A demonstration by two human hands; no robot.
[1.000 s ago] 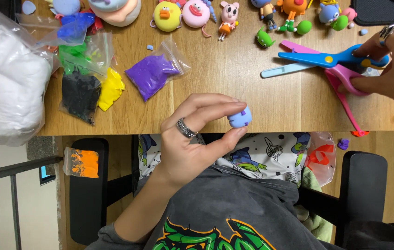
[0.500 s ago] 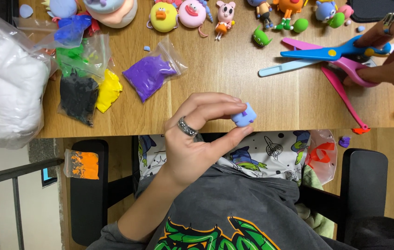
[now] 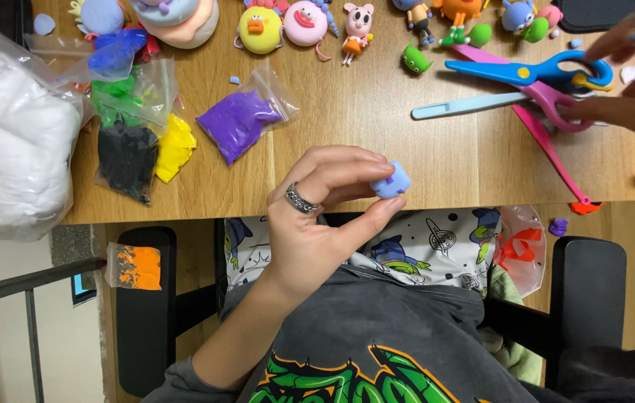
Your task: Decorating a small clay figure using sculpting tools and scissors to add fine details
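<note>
While the left hand keeps pinching the little blue clay lump at the table edge, the right hand has slid up, fingers now curled around the scissors handles.

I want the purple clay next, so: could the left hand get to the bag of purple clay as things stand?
Probably yes. The bag of purple clay lies on bare table just beyond the left hand, with nothing between them. But its fingers pinch a small light-blue clay piece, so it would have to set that down first.
</note>
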